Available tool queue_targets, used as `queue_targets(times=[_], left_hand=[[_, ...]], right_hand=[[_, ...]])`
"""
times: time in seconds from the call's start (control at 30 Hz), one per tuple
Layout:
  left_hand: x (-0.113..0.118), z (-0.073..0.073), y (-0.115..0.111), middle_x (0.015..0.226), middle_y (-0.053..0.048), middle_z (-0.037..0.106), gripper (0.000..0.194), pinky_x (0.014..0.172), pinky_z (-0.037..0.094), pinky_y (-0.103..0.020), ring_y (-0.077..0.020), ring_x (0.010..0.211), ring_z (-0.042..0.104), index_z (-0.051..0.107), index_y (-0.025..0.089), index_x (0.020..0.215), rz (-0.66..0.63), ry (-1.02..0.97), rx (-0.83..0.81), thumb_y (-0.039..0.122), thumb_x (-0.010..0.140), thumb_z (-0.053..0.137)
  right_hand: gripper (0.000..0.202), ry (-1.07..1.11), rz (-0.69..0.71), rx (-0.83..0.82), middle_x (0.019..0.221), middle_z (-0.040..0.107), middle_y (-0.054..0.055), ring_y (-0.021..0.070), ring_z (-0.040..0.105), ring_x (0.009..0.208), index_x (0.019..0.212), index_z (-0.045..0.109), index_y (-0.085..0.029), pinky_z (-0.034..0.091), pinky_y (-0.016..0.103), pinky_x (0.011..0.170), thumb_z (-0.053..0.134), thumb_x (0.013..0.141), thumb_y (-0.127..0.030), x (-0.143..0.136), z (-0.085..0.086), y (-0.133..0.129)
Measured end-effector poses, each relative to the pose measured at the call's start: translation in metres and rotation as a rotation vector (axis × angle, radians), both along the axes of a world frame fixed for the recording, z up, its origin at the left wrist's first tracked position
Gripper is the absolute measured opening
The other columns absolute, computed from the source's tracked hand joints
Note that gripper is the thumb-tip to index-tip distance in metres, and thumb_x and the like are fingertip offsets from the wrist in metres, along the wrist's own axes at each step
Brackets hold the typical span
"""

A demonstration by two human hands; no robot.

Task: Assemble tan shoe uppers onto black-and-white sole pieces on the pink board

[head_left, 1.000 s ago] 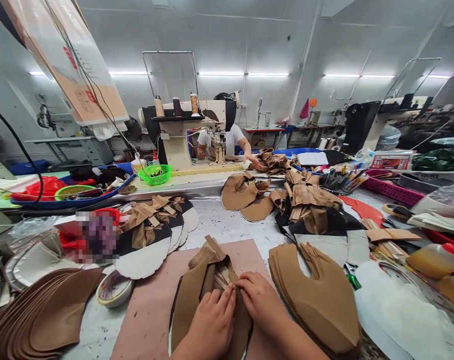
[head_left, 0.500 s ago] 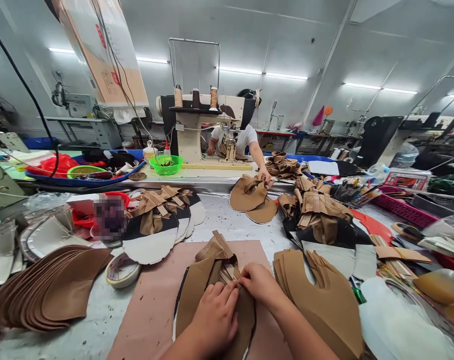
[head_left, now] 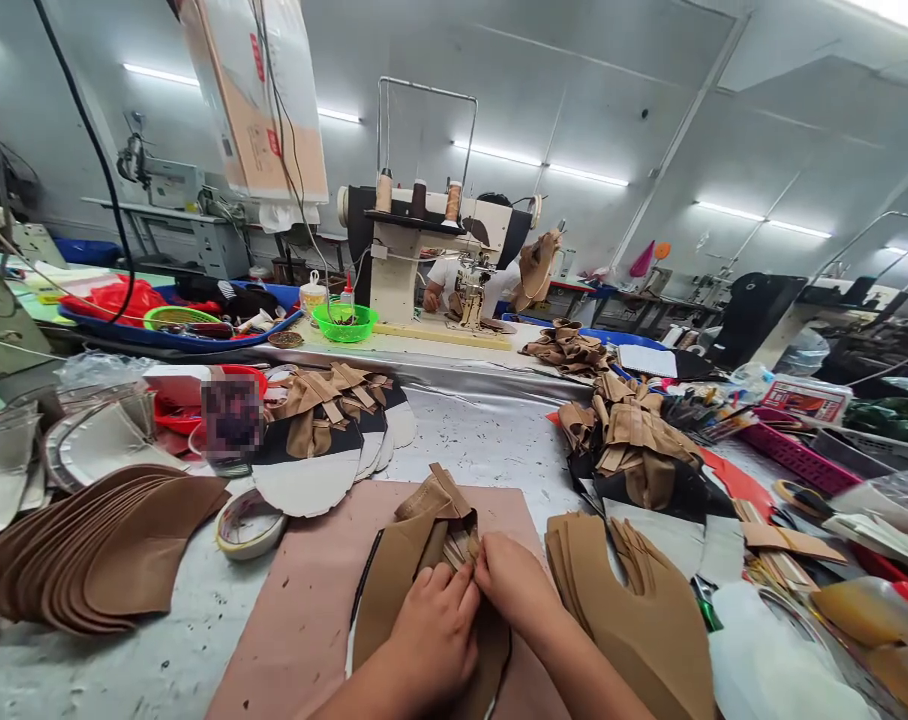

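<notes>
A curved brown fabric piece [head_left: 390,585] with a black-and-white edge lies on a pink board in front of me. A folded tan strap section [head_left: 433,495] is at its top. My left hand [head_left: 437,620] rests on the piece, fingers bent and fingertips pressed together at the inner opening. From the right, my right hand [head_left: 515,582] is closed, pinching the fabric edge by the same opening. The two hands' fingertips nearly touch, and they hide part of the seam. Just right of my right hand is a stack of brown curved panels [head_left: 634,610].
Brown leather pieces [head_left: 101,550] fan out at the left, beside a tape roll [head_left: 250,525]. Strapped panels lie in piles at the left [head_left: 304,480] and right [head_left: 641,440]. Across the table, a co-worker sits behind a sewing machine [head_left: 424,250], lifting a brown piece [head_left: 538,268].
The co-worker's hand has picked up the brown pieces from the table and raised them beside the machine. My hands stay at the same opening, with the right fingers curled in closer. The view has shifted slightly.
</notes>
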State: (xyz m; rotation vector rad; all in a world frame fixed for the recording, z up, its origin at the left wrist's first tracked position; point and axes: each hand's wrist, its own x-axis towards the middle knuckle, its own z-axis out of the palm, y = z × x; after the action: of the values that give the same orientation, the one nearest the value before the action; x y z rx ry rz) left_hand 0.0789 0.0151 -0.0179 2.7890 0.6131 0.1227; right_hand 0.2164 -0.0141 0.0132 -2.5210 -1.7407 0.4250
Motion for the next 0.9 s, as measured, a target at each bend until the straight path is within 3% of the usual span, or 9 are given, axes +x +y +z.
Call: queue_targets(times=[0.2,0.47,0.63,0.73,0.9], left_hand=[[-0.001,-0.002,0.001,0.13,-0.013,0.05,0.051,0.088,0.037,-0.044,-0.0288,0.102,0.047,0.046,0.011,0.127,-0.004,-0.007,0.013,0.027,0.079,0.046],[-0.003,-0.008,0.0,0.129,-0.008,0.052,0.042,0.087,0.038,-0.04,-0.0254,0.102,0.05,0.051,0.017,0.122,0.012,-0.078,0.085,0.031,0.083,0.046],[-0.003,-0.014,0.0,0.139,-0.008,0.043,0.042,0.086,0.036,-0.04,-0.0264,0.105,0.048,0.052,0.017,0.122,0.013,-0.089,0.149,0.029,0.082,0.045],[-0.002,-0.014,0.001,0.142,-0.005,0.038,0.044,0.084,0.036,-0.04,-0.026,0.102,0.048,0.05,0.017,0.124,-0.026,-0.076,0.152,0.026,0.081,0.044],[0.001,-0.008,0.002,0.141,-0.006,0.041,0.046,0.086,0.036,-0.042,-0.0274,0.103,0.047,0.05,0.014,0.124,-0.034,-0.011,0.112,0.026,0.08,0.043]], right_hand=[[0.025,-0.008,0.018,-0.006,0.096,0.065,0.013,0.0248,0.062,0.089,0.093,0.06,-0.014,0.042,0.031,0.07,0.037,0.086,-0.014,-0.003,0.001,-0.004],[0.016,0.355,-0.148,0.313,0.086,0.064,0.005,0.0183,0.06,0.082,0.084,0.059,-0.018,0.043,0.027,0.075,0.05,0.074,-0.011,0.02,-0.031,-0.026],[0.01,0.471,-0.212,0.336,0.076,0.061,0.002,0.0175,0.059,0.072,0.078,0.055,-0.019,0.045,0.027,0.068,0.051,0.073,-0.012,0.02,-0.038,-0.027],[0.009,0.456,-0.188,0.372,0.074,0.06,0.001,0.0172,0.058,0.07,0.076,0.052,-0.02,0.045,0.027,0.066,0.051,0.075,-0.011,0.017,-0.039,-0.029],[0.017,0.242,-0.038,0.521,0.085,0.061,0.004,0.0199,0.057,0.083,0.081,0.058,-0.02,0.045,0.031,0.075,0.047,0.079,-0.006,0.01,-0.051,-0.038]])
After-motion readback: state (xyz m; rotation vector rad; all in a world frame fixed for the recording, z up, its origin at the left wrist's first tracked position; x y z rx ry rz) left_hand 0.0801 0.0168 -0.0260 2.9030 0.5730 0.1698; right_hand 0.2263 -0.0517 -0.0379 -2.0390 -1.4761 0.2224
